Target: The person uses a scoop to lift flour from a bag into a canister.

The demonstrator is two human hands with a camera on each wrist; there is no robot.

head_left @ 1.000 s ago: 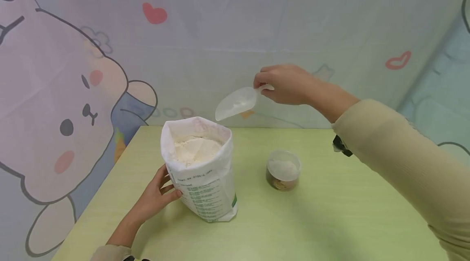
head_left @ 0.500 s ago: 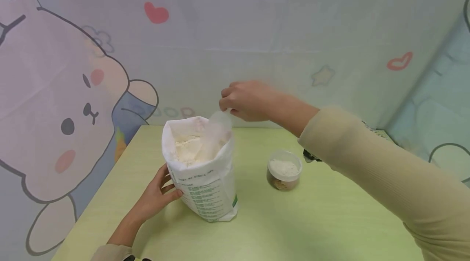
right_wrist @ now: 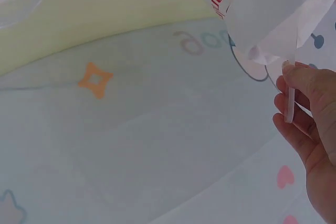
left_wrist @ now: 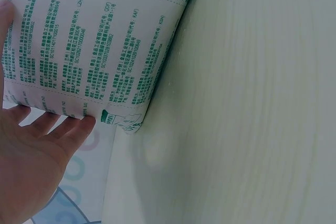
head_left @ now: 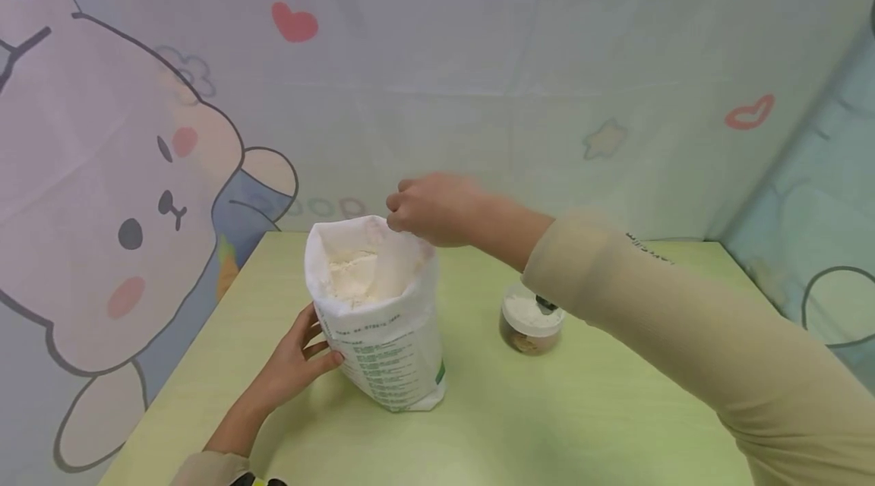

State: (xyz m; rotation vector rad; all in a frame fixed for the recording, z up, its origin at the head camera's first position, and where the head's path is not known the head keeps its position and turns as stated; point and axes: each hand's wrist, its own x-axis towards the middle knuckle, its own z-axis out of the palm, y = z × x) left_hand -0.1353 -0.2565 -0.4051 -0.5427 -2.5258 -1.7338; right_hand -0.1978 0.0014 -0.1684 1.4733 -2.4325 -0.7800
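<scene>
An upright white paper bag [head_left: 390, 364] with green print stands on the table, its top open and pale, flour-like powder [head_left: 352, 277] inside. My left hand [head_left: 290, 364] holds the bag's left side. In the left wrist view the thumb is in front of the bag and the fingers [left_wrist: 76, 132] reach behind it. At the bag's back right rim, my right hand [head_left: 437, 209] grips the handle of a translucent plastic scoop [right_wrist: 290, 98]. The scoop's bowl is down inside the bag, mostly hidden from the head view.
A small clear tub [head_left: 529, 323] of white powder stands right of the bag, partly under the right forearm. Behind the light green table [head_left: 478, 433] hangs a cartoon-printed cloth [head_left: 478, 38].
My right hand has moved left and down, carrying the scoop from the air beside the bag into its mouth. The left hand and bag have stayed in place.
</scene>
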